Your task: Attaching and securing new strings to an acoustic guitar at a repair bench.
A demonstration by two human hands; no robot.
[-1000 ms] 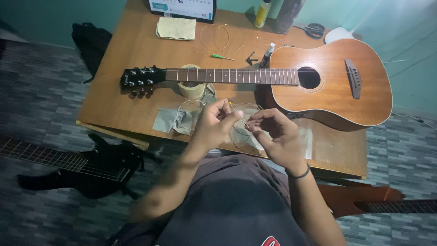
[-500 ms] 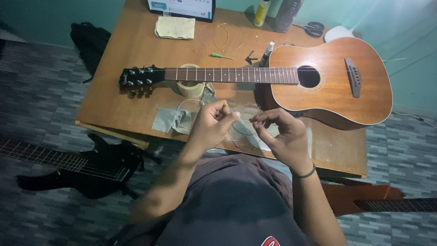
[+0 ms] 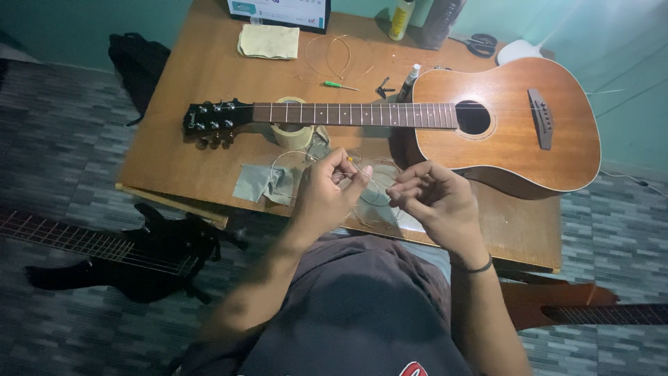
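Pinching a thin guitar string (image 3: 362, 182) between thumb and fingertips, the left hand (image 3: 325, 186) is closed around one end of it, just above the near edge of the wooden surface (image 3: 181, 150). The right hand (image 3: 433, 198) sits close beside it with fingers curled, gripping the same wire farther along; the string bridges the short gap between the two hands, and the rest of it loops down in a loose coil onto the surface beneath them.

An acoustic guitar (image 3: 501, 125) lies flat across the surface, headstock to the left, its neck propped on a roll of tape (image 3: 292, 132). A grey cloth (image 3: 261, 182) lies under the coil. Farther back are another coiled string (image 3: 334, 59), a small green screwdriver (image 3: 341, 85), a folded yellow cloth (image 3: 268, 40) and scissors (image 3: 480, 45). A black electric guitar (image 3: 118, 254) rests on the floor to the left.

The work in hand looks like uncoiling or straightening a string held free of the instrument. A next move would likely call for keeping the wire taut without kinking it, and for a steady pinch on the slim end, which slips easily.
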